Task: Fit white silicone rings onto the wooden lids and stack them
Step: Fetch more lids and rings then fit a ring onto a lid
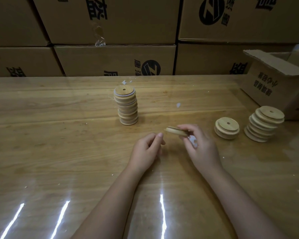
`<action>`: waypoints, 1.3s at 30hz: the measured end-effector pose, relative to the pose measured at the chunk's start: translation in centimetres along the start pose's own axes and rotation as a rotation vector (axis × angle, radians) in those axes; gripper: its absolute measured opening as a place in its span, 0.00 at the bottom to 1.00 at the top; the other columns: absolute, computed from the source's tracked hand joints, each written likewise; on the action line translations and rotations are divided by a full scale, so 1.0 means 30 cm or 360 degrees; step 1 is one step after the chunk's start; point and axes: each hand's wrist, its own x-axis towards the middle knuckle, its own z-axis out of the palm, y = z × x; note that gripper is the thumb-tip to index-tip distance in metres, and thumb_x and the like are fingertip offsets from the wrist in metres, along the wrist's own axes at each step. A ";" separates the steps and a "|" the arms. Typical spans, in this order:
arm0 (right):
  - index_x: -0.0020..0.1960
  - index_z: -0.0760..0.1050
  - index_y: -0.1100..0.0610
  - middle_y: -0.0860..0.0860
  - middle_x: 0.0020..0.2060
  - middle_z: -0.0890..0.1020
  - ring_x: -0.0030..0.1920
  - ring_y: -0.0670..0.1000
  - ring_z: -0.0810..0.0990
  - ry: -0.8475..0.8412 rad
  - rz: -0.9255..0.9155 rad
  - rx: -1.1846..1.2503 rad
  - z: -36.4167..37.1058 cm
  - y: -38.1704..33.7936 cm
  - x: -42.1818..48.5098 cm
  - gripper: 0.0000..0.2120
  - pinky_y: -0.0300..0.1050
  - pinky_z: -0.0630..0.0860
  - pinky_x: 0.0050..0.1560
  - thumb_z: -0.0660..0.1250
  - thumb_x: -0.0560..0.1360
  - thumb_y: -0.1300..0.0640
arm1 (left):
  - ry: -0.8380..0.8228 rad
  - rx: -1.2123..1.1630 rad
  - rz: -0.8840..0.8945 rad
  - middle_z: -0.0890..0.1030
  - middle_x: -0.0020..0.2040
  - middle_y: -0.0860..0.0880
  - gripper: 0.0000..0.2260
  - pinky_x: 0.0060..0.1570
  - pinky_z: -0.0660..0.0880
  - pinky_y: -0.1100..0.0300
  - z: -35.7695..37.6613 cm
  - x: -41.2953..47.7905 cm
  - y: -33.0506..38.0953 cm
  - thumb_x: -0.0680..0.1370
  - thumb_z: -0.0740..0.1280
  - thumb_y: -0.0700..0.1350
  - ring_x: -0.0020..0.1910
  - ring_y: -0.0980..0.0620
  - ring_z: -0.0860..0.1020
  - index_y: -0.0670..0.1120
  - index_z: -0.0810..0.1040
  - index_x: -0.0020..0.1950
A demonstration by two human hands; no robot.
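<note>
wooden lid (177, 131) gripped by right hand (201, 149) | left hand (146, 149) loose, empty | ringed stack (127, 107) beyond hands done | bare lids (266, 118) right of right hand remain

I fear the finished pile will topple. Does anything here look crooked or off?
Yes. The middle stack of lids is uneven, its lids shifted sideways against each other, and a white ring sticks out on the left under the top lid. The taller stack on the right also looks staggered.
</note>
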 end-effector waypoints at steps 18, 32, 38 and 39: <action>0.66 0.69 0.54 0.46 0.57 0.74 0.50 0.43 0.77 -0.0277 0.0213 -0.0024 0.011 0.005 -0.003 0.21 0.42 0.75 0.49 0.68 0.75 0.53 | 0.0016 -0.0669 -0.0203 0.80 0.29 0.49 0.04 0.30 0.74 0.67 -0.045 0.024 0.002 0.76 0.66 0.40 0.29 0.56 0.79 0.44 0.79 0.42; 0.68 0.67 0.54 0.54 0.64 0.71 0.65 0.56 0.66 -0.0483 0.0873 -0.0771 -0.040 0.119 0.014 0.22 0.49 0.62 0.62 0.59 0.74 0.62 | 0.0044 -0.0749 -0.0163 0.82 0.36 0.52 0.05 0.37 0.76 0.65 -0.044 0.026 -0.007 0.73 0.70 0.37 0.38 0.54 0.82 0.44 0.78 0.46; 0.61 0.76 0.56 0.54 0.58 0.74 0.60 0.56 0.70 -0.0353 0.0820 -0.0824 -0.048 0.124 0.014 0.15 0.50 0.68 0.56 0.61 0.75 0.63 | 0.0037 -0.0779 -0.0152 0.82 0.38 0.50 0.05 0.36 0.76 0.65 -0.044 0.022 -0.001 0.73 0.69 0.36 0.37 0.54 0.81 0.43 0.78 0.47; 0.60 0.76 0.57 0.55 0.57 0.75 0.59 0.57 0.70 -0.0328 0.0824 -0.0803 -0.050 0.124 0.017 0.14 0.50 0.69 0.56 0.61 0.76 0.63 | 0.0039 -0.0786 -0.0154 0.82 0.38 0.50 0.05 0.36 0.76 0.65 -0.044 0.022 0.000 0.73 0.69 0.36 0.37 0.54 0.81 0.43 0.78 0.47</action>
